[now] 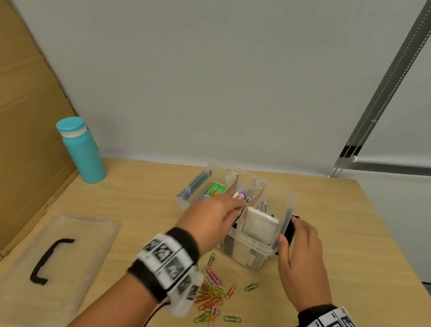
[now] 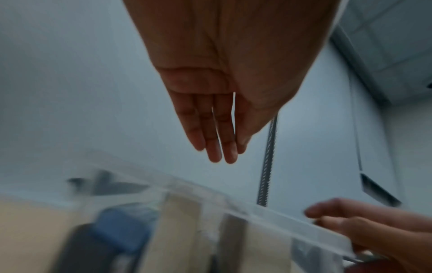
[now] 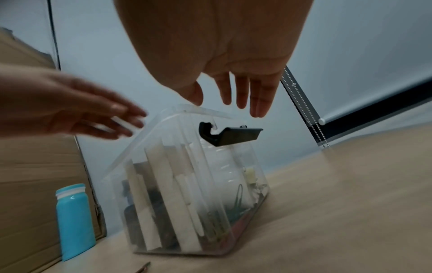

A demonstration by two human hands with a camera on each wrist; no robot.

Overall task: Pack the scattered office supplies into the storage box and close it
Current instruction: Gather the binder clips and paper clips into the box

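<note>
- Wooden table [image 1: 333,261]: carries every item listed below.
- Cardboard sheet [image 1: 7,136]: stands along the table's left edge.
- Clear lid [image 1: 82,250] with a black handle [image 1: 49,261]: lies flat at the near left, well apart from the box.
- Clear storage box [image 1: 250,247]: open, near the table's middle; card dividers split it into compartments holding supplies, among them a green packet [image 1: 216,188] and a white block [image 1: 259,224].
- Teal bottle [image 1: 82,150]: upright at the far left, beside the cardboard.
- Left hand [image 1: 209,221]: fingers straight and together, extended over the box's open top, holding nothing.
- Right hand [image 1: 300,246]: fingers relaxed and extended, at the box's right end beside the black latch [image 3: 230,135]; nothing grasped.
- Coloured paper clips [image 1: 212,293]: scattered on the table just in front of the box, between the two forearms.
</note>
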